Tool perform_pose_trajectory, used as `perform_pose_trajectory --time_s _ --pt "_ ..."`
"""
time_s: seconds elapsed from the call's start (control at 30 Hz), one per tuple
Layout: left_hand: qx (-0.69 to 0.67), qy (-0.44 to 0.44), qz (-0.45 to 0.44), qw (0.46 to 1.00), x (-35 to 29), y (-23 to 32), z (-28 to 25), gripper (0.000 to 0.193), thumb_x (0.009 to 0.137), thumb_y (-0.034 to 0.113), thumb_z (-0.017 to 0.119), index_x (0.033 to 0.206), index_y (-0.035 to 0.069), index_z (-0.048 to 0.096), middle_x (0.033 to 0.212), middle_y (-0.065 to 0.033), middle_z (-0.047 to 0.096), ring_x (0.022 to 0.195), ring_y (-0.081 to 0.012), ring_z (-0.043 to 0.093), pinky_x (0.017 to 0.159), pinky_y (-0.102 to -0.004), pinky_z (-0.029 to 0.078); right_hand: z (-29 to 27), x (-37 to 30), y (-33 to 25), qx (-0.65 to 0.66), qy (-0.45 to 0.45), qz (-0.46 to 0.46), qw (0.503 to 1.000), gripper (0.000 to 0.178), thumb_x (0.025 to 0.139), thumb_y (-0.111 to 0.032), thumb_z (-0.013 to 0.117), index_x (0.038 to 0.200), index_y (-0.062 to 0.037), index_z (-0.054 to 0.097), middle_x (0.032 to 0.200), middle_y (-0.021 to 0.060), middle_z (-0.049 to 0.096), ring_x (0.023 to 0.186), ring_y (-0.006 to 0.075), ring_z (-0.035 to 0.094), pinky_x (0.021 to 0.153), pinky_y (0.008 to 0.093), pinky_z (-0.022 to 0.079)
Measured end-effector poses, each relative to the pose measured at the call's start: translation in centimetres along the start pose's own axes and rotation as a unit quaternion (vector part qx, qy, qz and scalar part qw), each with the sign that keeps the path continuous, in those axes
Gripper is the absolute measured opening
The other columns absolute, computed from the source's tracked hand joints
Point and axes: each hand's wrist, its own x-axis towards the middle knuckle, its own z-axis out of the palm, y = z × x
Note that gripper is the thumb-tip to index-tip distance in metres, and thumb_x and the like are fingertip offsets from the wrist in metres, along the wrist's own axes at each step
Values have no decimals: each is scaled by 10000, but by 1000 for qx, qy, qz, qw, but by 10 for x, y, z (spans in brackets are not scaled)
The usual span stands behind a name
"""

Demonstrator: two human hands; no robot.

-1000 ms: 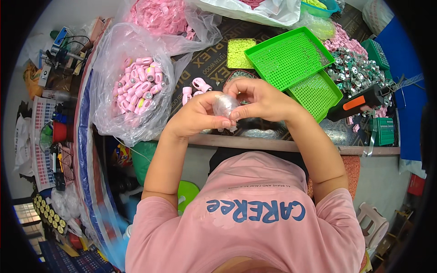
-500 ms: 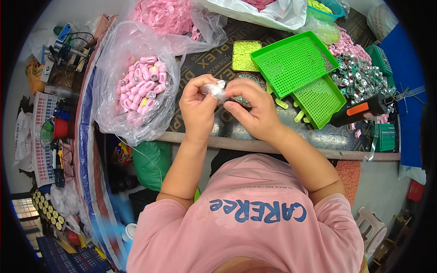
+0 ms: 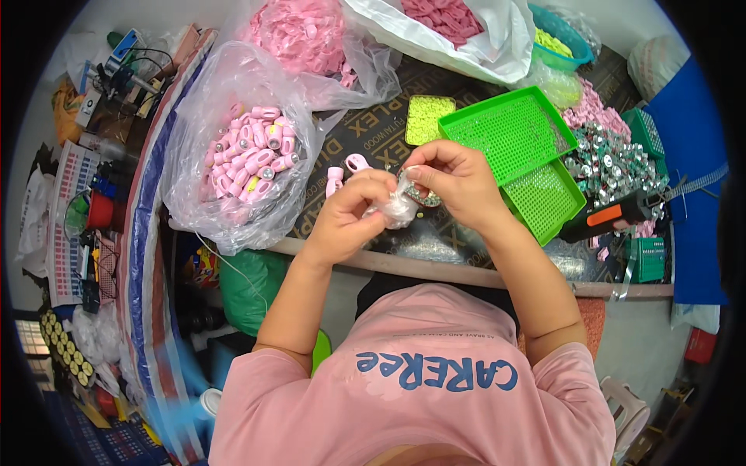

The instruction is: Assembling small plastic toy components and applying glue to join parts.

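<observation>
Between my hands is a small crumpled clear plastic bag [image 3: 402, 206]; whatever it may contain cannot be made out. My left hand [image 3: 351, 216] is closed on the bag's left side, fingers curled. My right hand [image 3: 458, 185] pinches its gathered upper end between thumb and fingers. Just beyond my left knuckles lie two pink torch-shaped pieces, one a pink piece [image 3: 334, 180] and the other a rounder pink piece [image 3: 357, 162]. A small tray of metal parts [image 3: 426, 197] is partly hidden behind my right hand.
A clear bag of pink torch-shaped pieces [image 3: 252, 159] sits at left. Beyond are a bag of pink parts [image 3: 299, 35] and a yellow-filled tray [image 3: 430, 118]. Green perforated trays [image 3: 509, 128] stand at right, near piled metal-and-green parts [image 3: 614, 167] and a black-and-orange tool [image 3: 606, 217].
My left hand has moved down and toward me, uncovering two pink pieces. More of the plastic bag shows, and my right hand now pinches its upper end. The whole view has shifted slightly.
</observation>
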Motion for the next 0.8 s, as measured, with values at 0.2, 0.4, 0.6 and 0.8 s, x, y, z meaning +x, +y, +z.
perform_pose_trajectory --time_s 0.2,0.4,0.6,0.8 --pt "-6 -34 -34 999 -8 8 -21 233 897 -53 677 1102 46 629 1253 -81 575 1110 -147 570 963 -318 474 21 14 -5 -71 59 -10 996 68 918 -20 720 982 3 722 826 7 696 709 66 615 638 223 500" --pt "-117 37 -270 955 21 46 -64 321 950 57 670 1256 25 577 1037 -77 692 880 -161 707 718 -276 589 19 -3 -7 -110 51 2 993 388 898 25 709 1280 5 639 1258 89 604 1020 135 626 902 290 542" --pt "3 -95 -208 973 96 67 -73 357 921 -11 664 1264 13 570 1147 -68 647 1010 -126 656 802 -291 555 -12 -38 -5 -51 75 119 989 136 957 -34 694 1085 6 716 959 9 716 822 62 638 784 219 529" --pt "209 -264 -153 929 238 51 9 430 865 10 638 1287 34 559 893 31 535 810 -48 507 679 -234 428 -23 -62 -9 -5 100 144 985 241 939 18 694 1179 9 673 1100 56 710 957 101 667 870 245 535"
